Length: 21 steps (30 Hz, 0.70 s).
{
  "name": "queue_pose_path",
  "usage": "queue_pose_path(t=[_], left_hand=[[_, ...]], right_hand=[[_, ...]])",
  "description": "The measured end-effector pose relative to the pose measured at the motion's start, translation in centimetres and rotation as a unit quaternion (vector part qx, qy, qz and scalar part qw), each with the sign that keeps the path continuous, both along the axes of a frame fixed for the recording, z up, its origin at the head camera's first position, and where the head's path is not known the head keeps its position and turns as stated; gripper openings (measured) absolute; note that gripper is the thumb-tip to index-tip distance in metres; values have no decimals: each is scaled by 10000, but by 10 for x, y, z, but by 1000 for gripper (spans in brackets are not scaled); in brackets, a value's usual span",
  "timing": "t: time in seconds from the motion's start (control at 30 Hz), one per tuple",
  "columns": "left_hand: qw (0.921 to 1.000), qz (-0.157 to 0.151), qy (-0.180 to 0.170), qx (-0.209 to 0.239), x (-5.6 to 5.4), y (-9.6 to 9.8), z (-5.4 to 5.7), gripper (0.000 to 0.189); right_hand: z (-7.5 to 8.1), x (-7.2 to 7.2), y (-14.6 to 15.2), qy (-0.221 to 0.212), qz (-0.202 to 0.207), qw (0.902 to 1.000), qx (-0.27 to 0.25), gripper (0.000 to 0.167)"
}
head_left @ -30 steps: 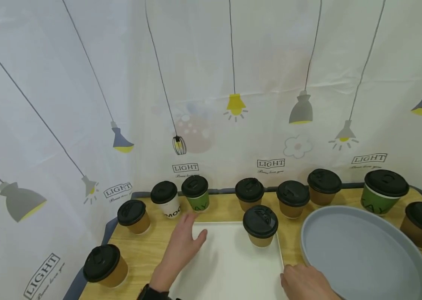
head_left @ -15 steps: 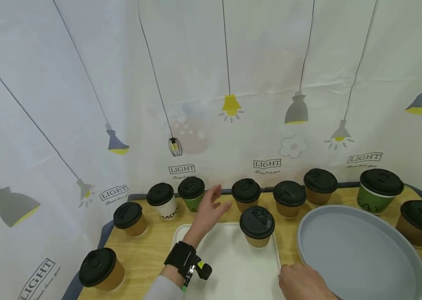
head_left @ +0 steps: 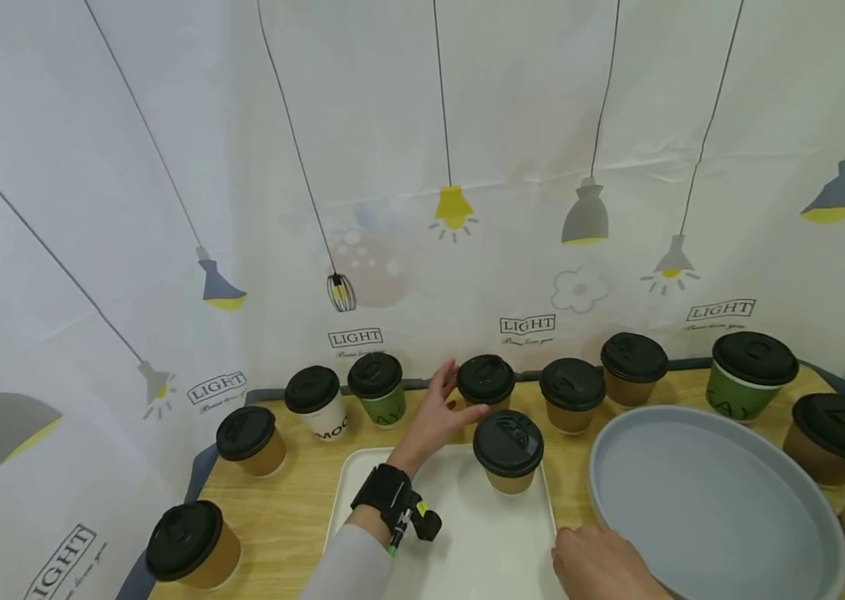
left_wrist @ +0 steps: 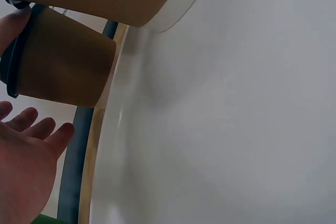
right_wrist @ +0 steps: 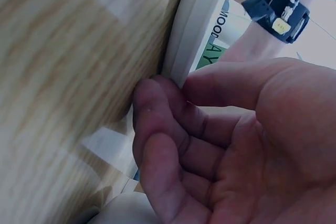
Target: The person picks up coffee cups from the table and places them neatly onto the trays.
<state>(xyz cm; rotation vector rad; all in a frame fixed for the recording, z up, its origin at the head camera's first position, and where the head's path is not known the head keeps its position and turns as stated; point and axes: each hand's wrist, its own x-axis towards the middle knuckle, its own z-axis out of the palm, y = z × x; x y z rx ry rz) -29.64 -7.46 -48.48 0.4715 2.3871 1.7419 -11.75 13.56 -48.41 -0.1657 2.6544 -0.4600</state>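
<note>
My left hand [head_left: 433, 421] reaches over the far edge of the white tray [head_left: 493, 537], fingers spread along the left side of a brown paper cup [head_left: 486, 379] with a black lid. In the left wrist view, that cup [left_wrist: 65, 61] stands between the thumb and the extended fingers [left_wrist: 63, 135]; the thumb tip overlaps its lid. A second brown cup [head_left: 508, 450] with a black lid sits on the tray's far right part, close to the left thumb. My right hand [head_left: 602, 562] pinches the tray's right rim between thumb and curled fingers, as the right wrist view shows [right_wrist: 236, 135].
A round grey tray [head_left: 715, 500] lies right of the white one. Lidded cups line the table's back and sides: a white cup [head_left: 328, 421], green cups [head_left: 383, 408] [head_left: 737, 396] and several brown ones. A printed curtain [head_left: 392, 167] hangs close behind.
My left hand has moved right, from near the green cup, past it, to the brown cup behind the tray. My right hand keeps its hold on the tray's rim.
</note>
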Motion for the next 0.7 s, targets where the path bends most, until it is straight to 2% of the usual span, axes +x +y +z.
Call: queue_pose_path(t=[0.13, 0.27, 0.37, 0.57, 0.7], left_hand=[[10000, -65, -73, -17, -8, 5, -3, 109], [9997, -120, -103, 162, -12, 12, -9, 114], [9999, -50, 32, 98, -13, 17, -12, 116], [9982, 243, 392, -392, -17, 24, -13, 119], [9973, 264, 514, -443, -18, 28, -14, 115]], right_hand=[[-1, 0, -1, 38, 26, 10000, -18, 23], [-1, -1, -1, -18, 67, 10000, 30, 21], [-2, -1, 0, -48, 89, 9999, 31, 21], [1, -1, 0, -127, 413, 9989, 190, 20], [4, -2, 0, -213, 553, 9977, 339, 21]])
